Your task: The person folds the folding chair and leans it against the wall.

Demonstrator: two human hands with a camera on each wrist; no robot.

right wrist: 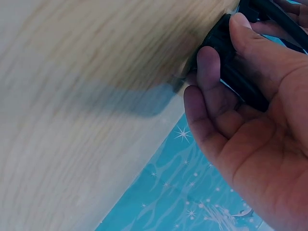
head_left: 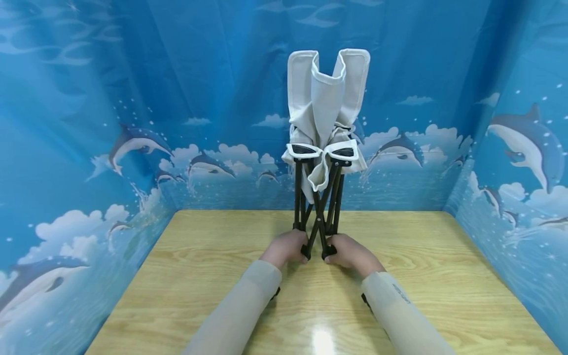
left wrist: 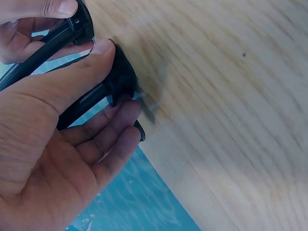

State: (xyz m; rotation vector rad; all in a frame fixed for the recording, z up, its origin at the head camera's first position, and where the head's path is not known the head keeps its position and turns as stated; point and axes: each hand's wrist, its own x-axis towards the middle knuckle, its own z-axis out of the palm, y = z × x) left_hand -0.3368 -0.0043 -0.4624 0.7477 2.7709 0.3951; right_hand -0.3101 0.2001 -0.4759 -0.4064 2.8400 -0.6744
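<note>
A folding camp chair (head_left: 327, 101) stands upright in the head view, bunched together, its off-white fabric seat above crossed dark legs (head_left: 318, 219). My left hand (head_left: 290, 245) grips the lower leg ends on the left side. On the other side, my right hand (head_left: 350, 250) holds the leg ends low down, near the tabletop. In the left wrist view, the left thumb and fingers curl around a black plastic foot (left wrist: 122, 77). The right wrist view has the right thumb and fingers around another black foot (right wrist: 219, 45). Some legs hide behind the front ones.
The chair is over the far part of a wood-grain table (head_left: 213, 276). Blue curtains (head_left: 230, 98) printed with dolphins and clouds hang behind the table and along both sides.
</note>
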